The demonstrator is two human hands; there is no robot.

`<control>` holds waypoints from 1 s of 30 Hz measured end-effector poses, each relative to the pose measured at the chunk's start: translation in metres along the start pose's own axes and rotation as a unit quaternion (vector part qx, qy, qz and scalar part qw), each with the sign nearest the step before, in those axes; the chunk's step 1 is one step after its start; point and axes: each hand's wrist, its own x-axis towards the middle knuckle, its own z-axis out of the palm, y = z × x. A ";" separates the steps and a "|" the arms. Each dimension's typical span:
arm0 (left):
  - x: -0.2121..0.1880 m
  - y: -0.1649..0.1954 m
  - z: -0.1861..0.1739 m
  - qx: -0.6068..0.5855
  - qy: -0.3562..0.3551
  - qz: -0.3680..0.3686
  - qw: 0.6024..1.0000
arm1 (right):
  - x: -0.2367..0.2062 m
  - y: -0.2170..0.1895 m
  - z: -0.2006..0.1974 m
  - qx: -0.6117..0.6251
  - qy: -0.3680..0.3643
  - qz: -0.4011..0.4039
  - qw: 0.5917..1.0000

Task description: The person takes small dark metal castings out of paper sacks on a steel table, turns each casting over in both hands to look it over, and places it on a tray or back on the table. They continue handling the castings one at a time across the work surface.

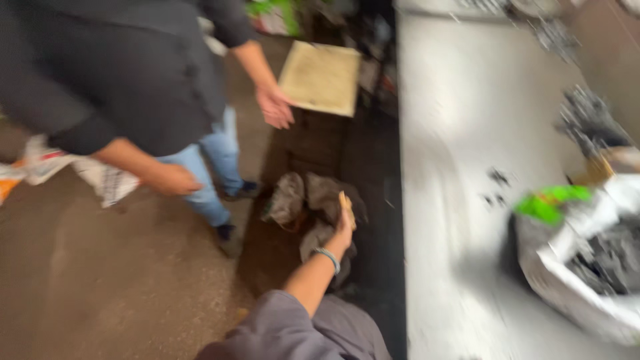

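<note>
The picture is blurred by motion. My left hand (344, 225) reaches forward from a grey sleeve, with a pale band on the wrist. It is closed on a small tan piece (346, 203), held just above crumpled grey-brown rags (297, 197) on the dark floor. My right hand is out of view. A person in a dark top and blue jeans stands at the left, one open hand (276, 107) next to a tan square board (321, 79), the other hand (175, 180) hanging low.
A white table (453, 167) fills the right side. On it a white sack (567, 287) holds dark scrap, with a green thing (551, 203) at its top and dark bits (587, 120) behind. Printed bags (47, 163) lie at the left.
</note>
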 end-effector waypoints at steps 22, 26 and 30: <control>0.076 -0.066 0.360 0.698 -0.264 0.330 0.578 | -0.044 0.021 -0.048 0.157 0.084 0.115 0.977; 0.082 -0.065 0.357 0.677 -0.289 0.344 0.584 | -0.035 0.047 -0.048 0.136 0.141 0.121 0.973; 0.071 -0.074 0.340 0.657 -0.329 0.367 0.571 | -0.037 0.083 -0.062 0.083 0.190 0.108 0.972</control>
